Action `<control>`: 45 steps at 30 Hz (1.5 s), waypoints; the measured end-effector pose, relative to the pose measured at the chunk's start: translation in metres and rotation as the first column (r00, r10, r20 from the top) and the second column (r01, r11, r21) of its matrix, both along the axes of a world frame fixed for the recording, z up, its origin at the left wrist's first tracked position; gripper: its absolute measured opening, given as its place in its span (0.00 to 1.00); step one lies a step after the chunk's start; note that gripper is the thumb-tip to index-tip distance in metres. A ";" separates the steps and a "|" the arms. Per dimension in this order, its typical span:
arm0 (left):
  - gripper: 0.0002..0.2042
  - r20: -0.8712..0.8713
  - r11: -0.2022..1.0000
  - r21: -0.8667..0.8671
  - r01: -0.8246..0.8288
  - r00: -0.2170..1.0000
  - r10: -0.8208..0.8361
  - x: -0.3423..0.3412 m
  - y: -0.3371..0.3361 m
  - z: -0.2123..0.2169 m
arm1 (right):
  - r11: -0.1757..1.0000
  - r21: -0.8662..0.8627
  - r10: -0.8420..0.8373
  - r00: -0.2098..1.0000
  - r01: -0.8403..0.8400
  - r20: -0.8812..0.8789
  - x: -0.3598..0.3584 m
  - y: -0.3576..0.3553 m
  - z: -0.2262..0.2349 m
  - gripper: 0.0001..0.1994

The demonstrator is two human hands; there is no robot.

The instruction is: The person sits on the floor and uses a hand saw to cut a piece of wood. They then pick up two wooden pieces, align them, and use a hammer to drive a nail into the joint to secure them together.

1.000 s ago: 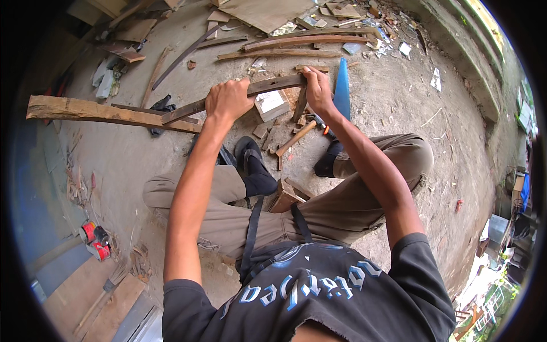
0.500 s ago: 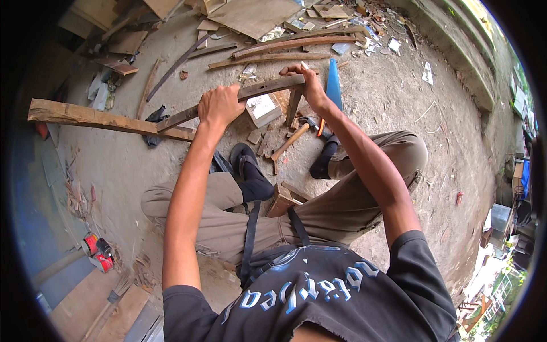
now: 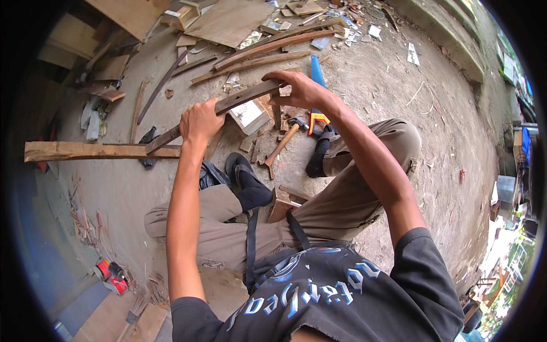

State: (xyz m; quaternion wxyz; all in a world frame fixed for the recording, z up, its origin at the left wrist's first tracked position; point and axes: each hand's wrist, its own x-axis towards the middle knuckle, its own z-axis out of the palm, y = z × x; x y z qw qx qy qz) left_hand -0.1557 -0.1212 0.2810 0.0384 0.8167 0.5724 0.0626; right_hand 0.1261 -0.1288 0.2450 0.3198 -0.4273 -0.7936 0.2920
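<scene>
I hold a long dark wooden strip [image 3: 239, 98] in both hands, raised above the ground in front of me. My left hand [image 3: 199, 121] grips it near its middle. My right hand [image 3: 299, 90] closes over its far right end. The strip's lower left end reaches toward a pale wooden plank [image 3: 91, 151] lying on the ground. A hammer [image 3: 283, 143] with a wooden handle lies on the dirt below my right hand. Beside it a blue-bladed handsaw [image 3: 317, 94] with an orange handle rests on the ground. I sit with legs bent, dark socks showing.
Long wooden slats [image 3: 268, 50] and board offcuts [image 3: 228, 23] lie scattered at the far side. A small pale block [image 3: 248, 115] sits under the strip. A red tool [image 3: 111, 276] lies at the lower left near wood scraps. A concrete kerb [image 3: 456, 51] curves along the right.
Both hands have lifted and swung the dark strip rightward and closer. The view has shifted, so the plank and ground objects sit lower in the picture.
</scene>
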 end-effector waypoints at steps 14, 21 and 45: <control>0.15 -0.056 1.000 0.013 0.018 0.998 -0.017 0.003 -0.001 0.000 | 0.976 -0.196 -0.076 0.993 0.093 0.093 0.006 0.004 0.022 0.22; 0.14 -0.056 1.000 0.013 0.022 0.998 -0.021 0.006 -0.002 0.001 | 0.990 -0.134 -0.032 0.993 0.048 0.118 0.012 0.004 0.019 0.22; 0.16 -0.004 0.999 0.032 0.000 1.000 0.001 -0.003 -0.005 -0.005 | 0.840 -0.536 -0.262 0.928 0.083 -0.266 -0.006 -0.002 -0.028 0.34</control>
